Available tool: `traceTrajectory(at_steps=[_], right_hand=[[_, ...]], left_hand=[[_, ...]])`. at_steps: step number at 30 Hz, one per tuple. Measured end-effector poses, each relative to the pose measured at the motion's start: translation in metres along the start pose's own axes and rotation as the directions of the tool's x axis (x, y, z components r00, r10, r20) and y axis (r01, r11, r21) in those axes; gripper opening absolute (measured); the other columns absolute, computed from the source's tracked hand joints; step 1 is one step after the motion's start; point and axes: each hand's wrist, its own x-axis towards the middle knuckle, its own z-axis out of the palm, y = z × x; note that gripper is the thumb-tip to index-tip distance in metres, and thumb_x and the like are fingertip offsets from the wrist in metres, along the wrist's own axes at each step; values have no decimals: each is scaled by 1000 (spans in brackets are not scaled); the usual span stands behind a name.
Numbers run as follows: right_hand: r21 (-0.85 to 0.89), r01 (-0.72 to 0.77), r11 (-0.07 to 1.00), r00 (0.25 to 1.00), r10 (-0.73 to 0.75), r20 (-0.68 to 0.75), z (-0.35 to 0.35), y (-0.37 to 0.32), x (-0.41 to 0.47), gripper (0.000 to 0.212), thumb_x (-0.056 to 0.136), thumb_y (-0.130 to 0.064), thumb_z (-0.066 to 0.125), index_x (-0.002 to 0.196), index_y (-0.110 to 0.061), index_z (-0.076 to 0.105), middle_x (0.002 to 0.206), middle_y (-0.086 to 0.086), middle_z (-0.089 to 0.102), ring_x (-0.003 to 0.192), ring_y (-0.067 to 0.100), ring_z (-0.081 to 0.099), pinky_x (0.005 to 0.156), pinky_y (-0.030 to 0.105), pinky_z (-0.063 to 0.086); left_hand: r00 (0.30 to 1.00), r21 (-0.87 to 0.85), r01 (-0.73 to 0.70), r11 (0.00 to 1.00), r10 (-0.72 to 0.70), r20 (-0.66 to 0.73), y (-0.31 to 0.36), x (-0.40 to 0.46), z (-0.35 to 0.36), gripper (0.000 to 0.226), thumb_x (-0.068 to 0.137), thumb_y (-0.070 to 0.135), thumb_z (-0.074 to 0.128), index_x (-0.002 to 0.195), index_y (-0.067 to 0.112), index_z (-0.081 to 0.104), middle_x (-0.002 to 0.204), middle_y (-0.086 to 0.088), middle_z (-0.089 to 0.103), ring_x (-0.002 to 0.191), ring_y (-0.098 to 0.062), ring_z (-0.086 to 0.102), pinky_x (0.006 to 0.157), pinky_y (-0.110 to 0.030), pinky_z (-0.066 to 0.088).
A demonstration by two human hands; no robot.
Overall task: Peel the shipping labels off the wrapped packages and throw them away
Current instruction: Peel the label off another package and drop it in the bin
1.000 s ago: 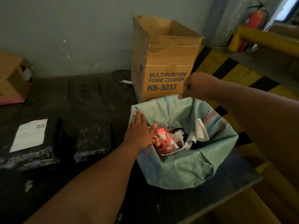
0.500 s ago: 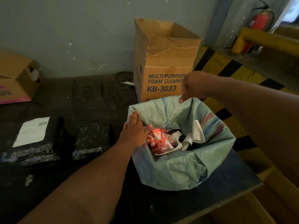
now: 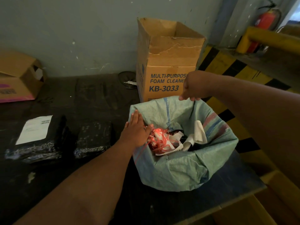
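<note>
Progress: crumpled white paper scraps (image 3: 197,133) already lie in the pale green woven sack (image 3: 178,172); one black-wrapped package (image 3: 93,138) looks bare; at least one label left, I judge
Label: white rectangular shipping label (image 3: 34,129) on the black-wrapped parcel (image 3: 37,150), well left of both hands
Left hand (image 3: 135,129): flat, fingers extended, on the sack rim; holding nothing
Right hand (image 3: 194,86): closed, pinching the far rim

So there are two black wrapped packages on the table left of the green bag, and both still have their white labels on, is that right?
Not quite. In the head view only the left package still carries a white label; the package nearer the green bag shows none on its visible top. Both lie on the table left of the bag.
</note>
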Motion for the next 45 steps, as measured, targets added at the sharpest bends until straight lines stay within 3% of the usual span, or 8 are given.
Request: traceTrajectory(at_steps=[3,6,9,14,19,24,32,45], right_hand=[[-73,30,997,999,-32,-22,5,-6,5,21,89,-23,68,108,-18,73,79,-3,70,64,11,65,63,24,47],[20,78,997,997,-78,-16,15,-24,11,22,92,-31,64,102,-14,74,84,4,75,70,18,70,52,17,48],[-42,152,988,987,-154,-40,32,-56,25,30,93,-41,59,98,-16,75,92,6,73,74,17,64,77,29,50],[58,267,962,963,-269,31,75,-136,59,41,92,-45,60,123,-19,65,118,4,68,111,21,61,93,28,42],[209,250,945,955,-277,108,141,-216,102,53,90,-49,61,132,-18,56,126,8,63,117,25,58,98,32,44],[312,143,939,958,-210,194,214,-259,131,62,90,-58,52,142,-26,41,136,12,53,119,28,56,96,36,46],[406,-151,901,980,82,181,299,-270,152,63,88,-69,43,143,-47,22,149,19,24,135,42,29,110,50,32],[737,-138,661,985,172,30,317,-279,143,60,77,-72,58,131,-60,36,141,6,40,126,29,47,111,51,36]], left_hand=[[1000,15,-1,1000,1,7,-1,-1,-3,85,101,63,27,161,10,-3,167,0,-23,154,-16,-16,124,-47,0],[999,39,-48,998,48,1,-6,-5,-14,84,100,65,32,161,12,11,169,-4,-14,156,-21,-3,123,-53,11],[996,36,-52,998,55,-70,-32,-18,-29,77,99,65,35,159,18,21,170,-8,2,151,-30,22,119,-49,25],[988,65,121,991,-113,-109,-124,-62,-44,77,99,68,30,160,22,21,169,-4,11,150,-26,26,117,-48,30],[949,10,307,952,-306,-71,-226,-114,-27,69,101,61,28,157,22,28,168,-4,15,147,-29,32,114,-50,36],[934,68,358,931,-358,-9,-293,-150,5,69,102,60,26,159,22,23,169,-7,8,154,-29,13,121,-48,23],[944,185,294,938,-316,99,-339,-174,54,71,98,65,9,157,35,-16,164,5,-29,150,-18,-28,124,-49,-5],[962,195,269,943,-273,-9,-342,-180,64,69,100,64,8,158,33,-15,164,5,-28,150,-16,-28,124,-47,-8]])
